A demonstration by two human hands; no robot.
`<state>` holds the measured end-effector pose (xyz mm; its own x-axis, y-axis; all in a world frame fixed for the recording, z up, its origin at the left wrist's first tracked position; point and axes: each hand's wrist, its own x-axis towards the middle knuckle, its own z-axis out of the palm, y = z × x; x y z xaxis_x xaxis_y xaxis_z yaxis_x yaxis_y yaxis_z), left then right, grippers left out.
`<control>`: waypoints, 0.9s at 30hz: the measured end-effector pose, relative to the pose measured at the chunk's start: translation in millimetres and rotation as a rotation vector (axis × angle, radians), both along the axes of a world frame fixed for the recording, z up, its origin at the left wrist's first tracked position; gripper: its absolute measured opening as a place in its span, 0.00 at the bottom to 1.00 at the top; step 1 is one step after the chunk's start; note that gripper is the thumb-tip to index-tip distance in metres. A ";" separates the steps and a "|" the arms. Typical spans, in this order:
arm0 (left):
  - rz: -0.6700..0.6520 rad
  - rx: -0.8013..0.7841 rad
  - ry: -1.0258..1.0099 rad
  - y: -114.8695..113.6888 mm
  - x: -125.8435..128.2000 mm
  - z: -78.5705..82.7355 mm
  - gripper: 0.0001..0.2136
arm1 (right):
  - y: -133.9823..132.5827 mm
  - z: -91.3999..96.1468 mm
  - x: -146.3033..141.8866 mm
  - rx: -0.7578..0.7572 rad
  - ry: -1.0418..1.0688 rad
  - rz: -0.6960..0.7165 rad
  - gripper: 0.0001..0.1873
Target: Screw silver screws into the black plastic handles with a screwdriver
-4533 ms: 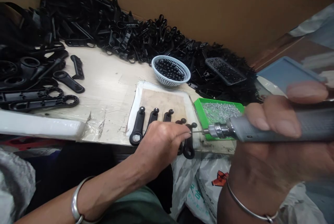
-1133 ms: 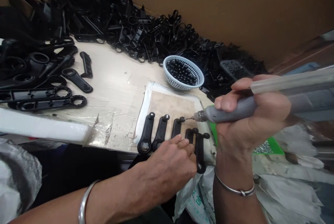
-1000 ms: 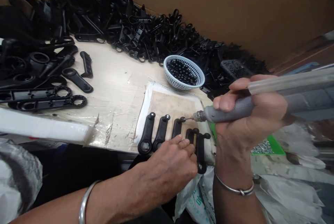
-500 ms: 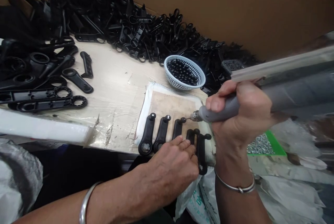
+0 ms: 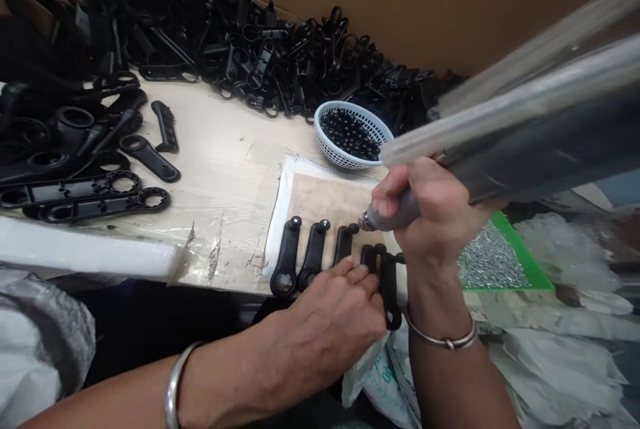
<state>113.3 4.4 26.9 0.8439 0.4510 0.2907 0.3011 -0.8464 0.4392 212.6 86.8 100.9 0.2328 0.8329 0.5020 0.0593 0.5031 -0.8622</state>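
Observation:
In my right hand (image 5: 435, 209) is a grey power screwdriver (image 5: 405, 209), my fingers wrapped round its body. Its metal tip points left and meets the small knob end of a black crank handle (image 5: 345, 242). My left hand (image 5: 340, 309) presses down on that handle, fingers over its lower part and thumb hidden. To the left lie two more crank handles, one at the end of the row (image 5: 286, 259) and one beside it (image 5: 313, 249). More black handles (image 5: 389, 289) lie partly under my left fingers and behind my right wrist.
A light blue basket (image 5: 325, 146) of black knobs stands behind the pad (image 5: 320, 192). Black plastic parts (image 5: 280, 62) are heaped along the cardboard wall, with more parts (image 5: 75, 122) at left. A green tray (image 5: 543, 279) of screws sits at right. White foam (image 5: 85, 246) lines the front left edge.
The screwdriver has tilted more steeply and its tip has closed in on the third handle's knob. My right hand has shifted left. My left hand stays on the handle.

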 end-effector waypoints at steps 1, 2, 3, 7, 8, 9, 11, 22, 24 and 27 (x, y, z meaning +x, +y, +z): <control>0.001 -0.012 0.004 -0.1 0.3 -0.4 0.07 | 0.6 -1.1 1.6 0.013 0.002 0.007 0.08; -0.004 -0.026 0.008 -0.3 0.5 -0.6 0.06 | 0.9 -1.6 3.0 0.030 0.008 0.009 0.06; -0.007 -0.042 0.016 -0.5 0.7 -0.8 0.05 | 0.8 -1.2 4.1 0.044 0.012 -0.008 0.04; 0.005 -0.046 0.014 -0.4 1.1 0.3 0.04 | -5.2 14.2 2.4 0.058 0.046 -0.253 0.07; 0.008 -0.038 0.007 -0.1 1.1 1.3 0.03 | -8.4 21.1 0.7 0.077 0.083 -0.318 0.06; 0.008 -0.032 0.006 0.3 1.0 2.6 0.03 | -12.1 28.3 -1.2 0.098 0.107 -0.346 0.06; 0.012 -0.029 0.016 1.2 0.3 6.2 0.03 | -20.1 41.1 -5.2 0.123 0.106 -0.327 0.08; 0.034 0.160 -0.072 1.5 -47.2 17.9 0.10 | -30.7 35.7 -17.0 0.080 0.217 -0.228 0.09; 0.122 0.214 -0.084 0.7 -63.0 9.7 0.14 | -28.6 33.2 -19.4 0.090 0.202 -0.203 0.08; 0.195 0.217 -0.031 0.3 -78.2 -3.5 0.18 | -23.8 28.1 -24.9 0.140 0.171 -0.174 0.05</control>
<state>35.1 4.7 23.4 0.7365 0.5283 0.4224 0.4563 -0.8490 0.2663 187.6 63.1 129.0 0.4570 0.6984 0.5508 0.0151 0.6131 -0.7899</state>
